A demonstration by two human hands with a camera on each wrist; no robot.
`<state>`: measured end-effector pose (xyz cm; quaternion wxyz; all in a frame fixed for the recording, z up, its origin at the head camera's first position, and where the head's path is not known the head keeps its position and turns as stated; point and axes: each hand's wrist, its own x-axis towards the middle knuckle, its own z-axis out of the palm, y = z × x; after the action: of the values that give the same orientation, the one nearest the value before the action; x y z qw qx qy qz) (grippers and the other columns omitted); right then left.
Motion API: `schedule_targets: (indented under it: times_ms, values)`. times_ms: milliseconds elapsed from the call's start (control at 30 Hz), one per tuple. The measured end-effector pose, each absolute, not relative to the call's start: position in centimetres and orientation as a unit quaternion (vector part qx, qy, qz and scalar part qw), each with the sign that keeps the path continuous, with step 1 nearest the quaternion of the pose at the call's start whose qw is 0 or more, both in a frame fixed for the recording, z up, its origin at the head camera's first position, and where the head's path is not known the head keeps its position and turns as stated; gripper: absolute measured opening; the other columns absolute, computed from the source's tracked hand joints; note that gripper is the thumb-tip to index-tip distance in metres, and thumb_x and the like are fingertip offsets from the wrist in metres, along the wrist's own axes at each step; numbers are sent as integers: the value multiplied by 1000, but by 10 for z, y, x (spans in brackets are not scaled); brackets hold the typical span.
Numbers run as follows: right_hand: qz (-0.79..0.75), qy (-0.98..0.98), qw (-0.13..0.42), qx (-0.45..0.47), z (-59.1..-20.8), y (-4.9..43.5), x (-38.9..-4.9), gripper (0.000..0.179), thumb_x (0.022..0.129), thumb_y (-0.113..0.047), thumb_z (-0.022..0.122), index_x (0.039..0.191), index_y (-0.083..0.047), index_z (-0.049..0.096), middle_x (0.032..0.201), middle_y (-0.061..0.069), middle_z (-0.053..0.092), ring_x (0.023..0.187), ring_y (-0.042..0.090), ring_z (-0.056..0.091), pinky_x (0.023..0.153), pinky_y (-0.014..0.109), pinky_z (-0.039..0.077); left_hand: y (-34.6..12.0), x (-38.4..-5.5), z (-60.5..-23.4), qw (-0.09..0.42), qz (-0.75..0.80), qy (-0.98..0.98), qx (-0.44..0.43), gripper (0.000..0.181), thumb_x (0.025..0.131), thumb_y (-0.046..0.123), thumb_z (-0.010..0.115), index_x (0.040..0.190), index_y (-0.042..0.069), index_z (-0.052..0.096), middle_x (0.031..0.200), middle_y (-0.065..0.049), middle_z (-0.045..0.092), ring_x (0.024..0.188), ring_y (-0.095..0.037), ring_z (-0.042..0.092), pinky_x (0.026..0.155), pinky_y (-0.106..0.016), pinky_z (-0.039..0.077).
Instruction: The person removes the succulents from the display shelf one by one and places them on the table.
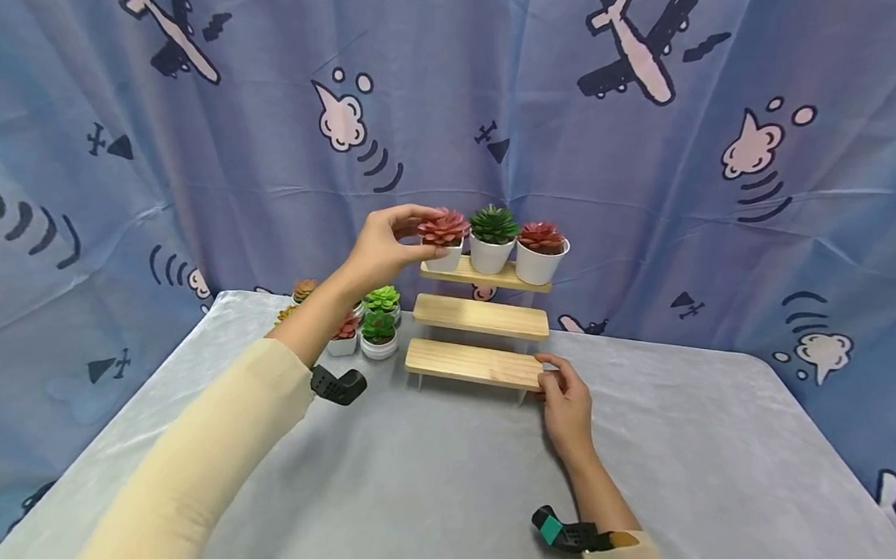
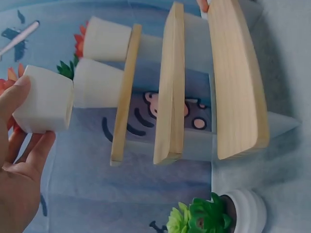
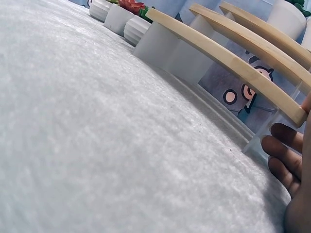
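My left hand (image 1: 380, 247) grips a white square pot with a pink succulent (image 1: 444, 228) between thumb and fingers. In the left wrist view, a gap separates that white pot (image 2: 46, 99) from the top board of the three-tier wooden shelf (image 2: 125, 97). A green succulent in a white pot (image 1: 492, 240) and a red succulent in a white pot (image 1: 539, 254) stand on the top board. At the right end of the bottom board (image 1: 474, 362), my right hand (image 1: 568, 406) holds the shelf, fingers (image 3: 284, 148) below the board. Its thumb is mostly cut off in the right wrist view.
Left of the shelf, several small potted succulents (image 1: 378, 331) crowd together on the grey cloth-covered table (image 1: 424, 479), partly hidden by my left forearm. A blue printed curtain (image 1: 456, 88) hangs close behind the shelf. Clear supports (image 3: 262, 128) carry the boards.
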<state>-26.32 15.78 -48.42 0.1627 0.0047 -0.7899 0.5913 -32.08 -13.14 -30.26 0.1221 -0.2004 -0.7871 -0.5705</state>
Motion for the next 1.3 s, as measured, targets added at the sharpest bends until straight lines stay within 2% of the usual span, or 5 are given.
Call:
schedule_targets:
  times_ms: [267, 400, 533, 833, 1300]
  values:
    - [599, -784, 161, 1, -485, 158, -264, 33, 97, -2, 50, 124, -6, 69, 93, 15, 72, 72, -3, 61, 67, 16, 55, -151, -290, -319, 119, -580, -787, -174, 47, 81, 9, 85, 125, 12, 70, 130, -7, 70, 115, -19, 68, 87, -23, 59]
    - [594, -789, 158, 3, -464, 151, -252, 33, 96, 1, 49, 123, 0, 68, 91, 18, 71, 71, -4, 61, 67, 18, 57, -167, -277, -335, 113, -575, -794, -159, 48, 81, 9, 85, 126, 11, 69, 132, -7, 69, 117, -19, 68, 86, -20, 58]
    - [585, -796, 156, 1, -448, 148, -241, 34, 95, 3, 48, 124, 4, 67, 91, 22, 70, 70, -4, 60, 68, 20, 57, -178, -267, -350, 110, -583, -790, -154, 48, 80, 5, 84, 126, 8, 68, 134, -11, 68, 110, -10, 68, 82, -17, 58]
    - [587, -794, 157, 1, -448, 148, -242, 34, 95, 3, 49, 123, 4, 67, 88, 19, 70, 69, -3, 60, 67, 20, 57, -187, -255, -385, 107, -621, -763, -146, 51, 76, -9, 82, 124, -4, 66, 130, -23, 66, 97, -1, 68, 84, -16, 58]
    - [587, -795, 151, 2, -449, 148, -241, 33, 95, 3, 49, 123, 3, 67, 93, 22, 71, 70, -4, 60, 68, 20, 56, -186, -252, -433, 108, -643, -748, -122, 51, 75, -12, 80, 123, -9, 65, 130, -27, 63, 98, 2, 66, 87, -18, 59]
